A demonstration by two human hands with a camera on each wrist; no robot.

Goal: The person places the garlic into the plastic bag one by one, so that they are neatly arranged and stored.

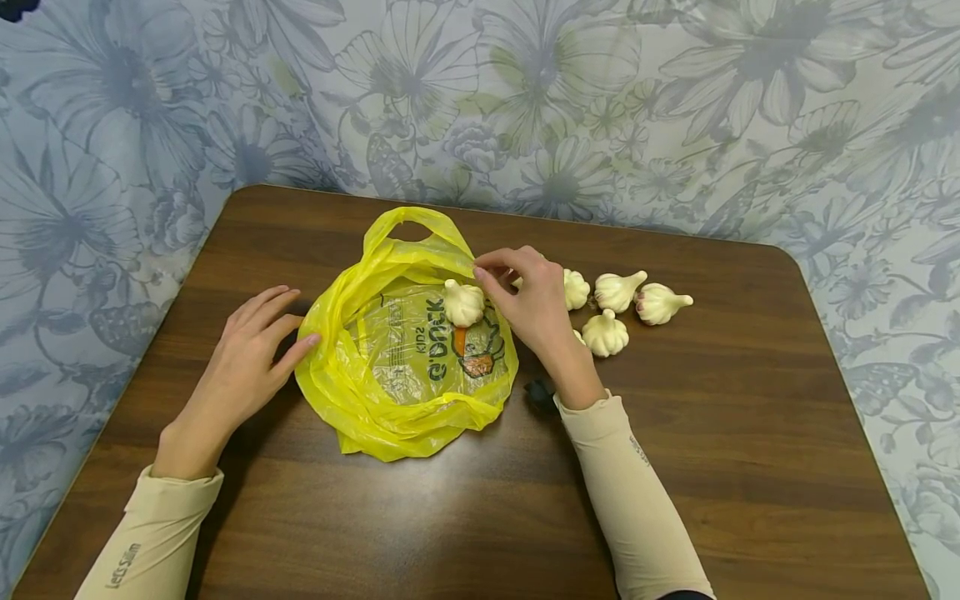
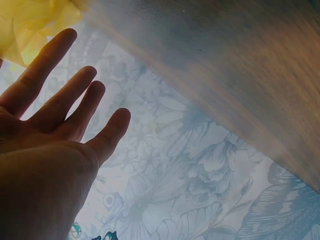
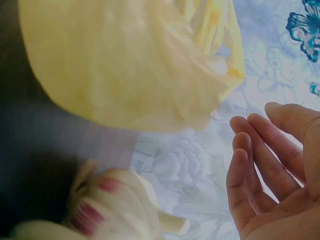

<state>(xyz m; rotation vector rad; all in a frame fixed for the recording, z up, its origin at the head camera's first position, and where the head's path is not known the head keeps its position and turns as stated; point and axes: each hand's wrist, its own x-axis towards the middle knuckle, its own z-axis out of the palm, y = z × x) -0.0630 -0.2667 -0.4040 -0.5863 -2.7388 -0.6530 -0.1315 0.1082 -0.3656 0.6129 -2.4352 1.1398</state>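
Note:
A yellow plastic carrier bag lies with its mouth spread wide, printed lettering showing inside. One garlic bulb sits in it towards the right. My left hand is at the bag's left side, thumb tip against the plastic and the other fingers loosely spread. At the bag's upper right rim is my right hand, its fingers bent a little, with nothing between them in the right wrist view. Several more garlic bulbs rest on the table beyond the right hand, some partly hidden by it; a purple-streaked bulb shows below the fingers.
Everything stands on a brown wooden table, whose back edge is close to a wall with floral paper. A small black object shows beside my right wrist. The bag's handle loop points to the back.

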